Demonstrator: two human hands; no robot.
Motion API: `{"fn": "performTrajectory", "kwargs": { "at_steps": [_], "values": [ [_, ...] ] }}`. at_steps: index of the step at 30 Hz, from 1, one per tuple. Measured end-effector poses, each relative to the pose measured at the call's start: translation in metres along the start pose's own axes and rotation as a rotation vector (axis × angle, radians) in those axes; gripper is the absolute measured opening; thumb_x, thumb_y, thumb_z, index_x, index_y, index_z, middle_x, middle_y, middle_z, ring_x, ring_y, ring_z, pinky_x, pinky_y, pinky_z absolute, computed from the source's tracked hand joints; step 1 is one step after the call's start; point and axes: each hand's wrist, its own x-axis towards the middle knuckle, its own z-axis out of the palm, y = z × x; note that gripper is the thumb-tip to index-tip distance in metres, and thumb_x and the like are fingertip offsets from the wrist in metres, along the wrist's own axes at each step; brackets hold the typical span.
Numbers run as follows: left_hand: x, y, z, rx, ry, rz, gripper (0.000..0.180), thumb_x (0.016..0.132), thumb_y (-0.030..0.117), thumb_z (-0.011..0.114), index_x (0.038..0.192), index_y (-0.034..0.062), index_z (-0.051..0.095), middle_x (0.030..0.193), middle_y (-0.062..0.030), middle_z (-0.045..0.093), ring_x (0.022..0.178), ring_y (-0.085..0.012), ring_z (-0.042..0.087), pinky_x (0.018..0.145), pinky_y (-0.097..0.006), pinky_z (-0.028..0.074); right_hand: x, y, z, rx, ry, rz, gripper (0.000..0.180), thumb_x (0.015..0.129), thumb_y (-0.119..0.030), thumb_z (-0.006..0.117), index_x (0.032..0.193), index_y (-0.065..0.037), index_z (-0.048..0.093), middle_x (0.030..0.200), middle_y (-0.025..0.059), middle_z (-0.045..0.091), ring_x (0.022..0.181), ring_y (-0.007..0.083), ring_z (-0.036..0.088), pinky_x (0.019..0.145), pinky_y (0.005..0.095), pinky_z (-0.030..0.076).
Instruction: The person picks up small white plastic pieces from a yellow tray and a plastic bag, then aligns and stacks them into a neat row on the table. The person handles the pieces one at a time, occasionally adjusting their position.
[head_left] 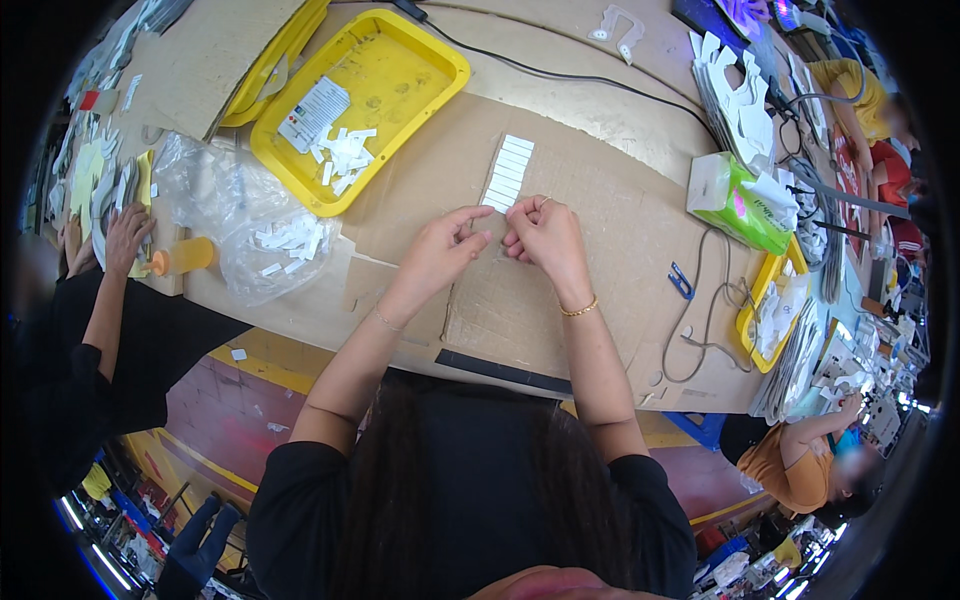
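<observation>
A column of small white rectangular pieces (508,172) lies side by side on the flat brown cardboard (600,260) in front of me. At the near end of this column is my left hand (442,248), its index finger reaching to the lowest piece and its thumb apart from it. My right hand (546,240) is close on the other side, with thumb and fingertips pressed together by the column's lower right corner. Whatever the right fingers pinch is hidden or too small to name.
A yellow tray (405,130) with loose white pieces and a labelled packet stands at the upper left. Beside it lies a clear plastic bag (225,215) and an orange bottle (185,256). A tissue pack (740,205), a cable (708,300) and blue snips (681,281) are rightward. Co-workers sit both sides.
</observation>
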Motion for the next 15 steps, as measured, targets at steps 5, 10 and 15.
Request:
{"fn": "performTrajectory", "kwargs": {
  "at_steps": [5,10,15],
  "values": [
    [-0.0004,-0.0011,0.0014,-0.017,-0.005,-0.002,0.040,0.089,0.011,0.063,0.128,0.0052,0.055,0.068,0.0033,0.050,0.064,-0.0045,0.049,0.058,-0.020,0.040,0.0004,-0.0002,0.0005,-0.002,0.010,-0.006,0.017,0.087,-0.013,0.056,0.083,0.003,0.063,0.063,0.0071,0.065,0.052,0.0114,0.063,0.045,0.0227,0.049],
    [0.0026,-0.0044,0.0042,-0.039,0.001,-0.004,0.041,0.089,0.010,0.063,0.129,0.0056,0.055,0.067,0.0030,0.050,0.064,-0.0046,0.049,0.058,-0.020,0.040,0.0004,-0.0027,0.0002,-0.012,0.024,-0.008,0.019,0.086,-0.011,0.055,0.080,0.005,0.064,0.062,0.0093,0.065,0.052,0.0135,0.065,0.045,0.0250,0.051],
    [0.0041,-0.0038,0.0023,0.004,-0.012,-0.017,0.041,0.088,0.010,0.063,0.128,0.0060,0.056,0.065,0.0020,0.052,0.061,-0.0051,0.048,0.056,-0.020,0.040,0.0003,-0.0051,0.0017,-0.039,0.017,-0.002,0.013,0.087,-0.010,0.056,0.085,0.003,0.058,0.063,0.0086,0.064,0.051,0.0128,0.063,0.044,0.0239,0.050]
  ]
}}
